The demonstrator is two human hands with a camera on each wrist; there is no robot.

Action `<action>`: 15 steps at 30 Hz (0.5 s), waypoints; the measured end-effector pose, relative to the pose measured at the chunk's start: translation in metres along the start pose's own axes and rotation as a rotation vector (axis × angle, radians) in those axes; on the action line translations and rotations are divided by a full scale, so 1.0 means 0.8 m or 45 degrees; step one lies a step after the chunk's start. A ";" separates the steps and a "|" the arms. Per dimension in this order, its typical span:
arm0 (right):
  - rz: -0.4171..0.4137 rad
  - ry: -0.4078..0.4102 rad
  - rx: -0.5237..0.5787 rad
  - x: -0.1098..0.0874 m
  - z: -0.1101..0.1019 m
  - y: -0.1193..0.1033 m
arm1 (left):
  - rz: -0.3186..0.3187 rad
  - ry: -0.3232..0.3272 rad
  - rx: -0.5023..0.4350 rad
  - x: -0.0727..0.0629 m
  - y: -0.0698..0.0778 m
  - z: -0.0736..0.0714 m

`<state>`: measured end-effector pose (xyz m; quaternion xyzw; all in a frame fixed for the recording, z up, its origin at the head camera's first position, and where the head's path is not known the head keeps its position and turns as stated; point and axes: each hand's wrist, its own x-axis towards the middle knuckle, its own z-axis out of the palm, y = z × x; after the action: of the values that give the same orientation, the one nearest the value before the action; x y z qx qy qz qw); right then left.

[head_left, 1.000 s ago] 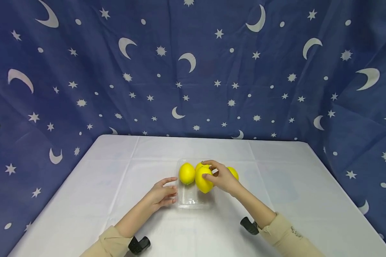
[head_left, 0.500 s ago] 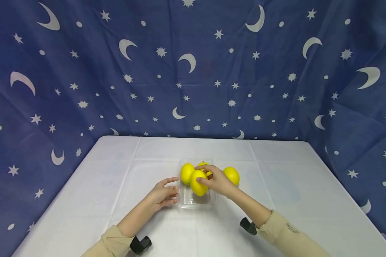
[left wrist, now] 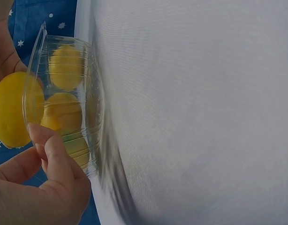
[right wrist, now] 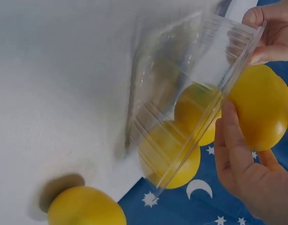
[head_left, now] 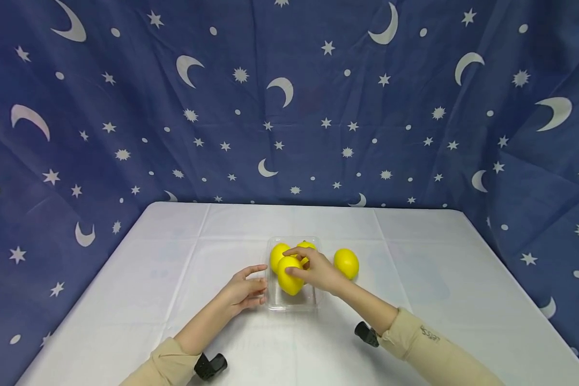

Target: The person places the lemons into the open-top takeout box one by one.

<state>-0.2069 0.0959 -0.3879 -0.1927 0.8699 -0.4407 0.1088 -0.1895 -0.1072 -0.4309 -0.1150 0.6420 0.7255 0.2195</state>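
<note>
A clear plastic container (head_left: 291,307) stands on the white table, with one lemon (head_left: 277,257) at its far left and another lemon (head_left: 306,245) at its far right. My right hand (head_left: 317,269) pinches a third lemon (head_left: 289,277) between thumb and fingers, over the middle of the container. In the right wrist view this held lemon (right wrist: 260,108) shows above the rim, against the two lower ones. My left hand (head_left: 243,291) is at the container's left side, its fingers extended and the fingertips (left wrist: 35,131) right at the rim.
Just right of the container, a loose lemon (head_left: 346,264) lies on the white-covered table (head_left: 415,300). A dark blue curtain (head_left: 318,96) with moons and stars hangs behind the table's far edge. Black wrist devices (head_left: 211,367) show below both forearms.
My right hand has carried the lemon left and slightly nearer, over the container. The loose lemon on the right has come into full view. My left hand stays at the rim.
</note>
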 end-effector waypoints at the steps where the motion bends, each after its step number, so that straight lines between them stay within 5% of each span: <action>1: 0.003 -0.006 0.011 0.000 0.001 -0.001 | 0.001 0.003 -0.002 0.000 0.000 0.000; 15: -0.006 -0.044 -0.003 0.001 0.017 0.006 | 0.003 0.004 0.022 -0.002 0.002 0.001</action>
<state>-0.2040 0.0880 -0.3995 -0.2027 0.8680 -0.4364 0.1226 -0.1888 -0.1066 -0.4284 -0.1133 0.6488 0.7200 0.2187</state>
